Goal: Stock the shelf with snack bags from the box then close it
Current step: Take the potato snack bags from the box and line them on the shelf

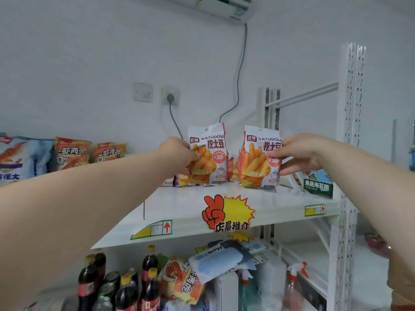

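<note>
The left hand (177, 153) pinches the left fry bag (207, 153) upright on the shelf (235, 198); the right hand (298, 156) pinches the right fry bag (260, 158) beside it. Both look light and top-heavy: a quick release could topple them forward. The box appears only partly, blurred, at far right.

Bright, even light all over, soft and cool, with no single source on show and hardly a hard shadow anywhere. The white shelf board (265, 198) throws back a pale sheen along its top. Under it the light drops: the cola bottles (148, 286) sit dimmer and smeared. Wide-angle bending is strong, and the right-hand upright (350, 153) bows. Both forearms at the edges go soft and stretched. The middle is sharpest; print on the snack bags (260, 158) reads clearly.
</note>
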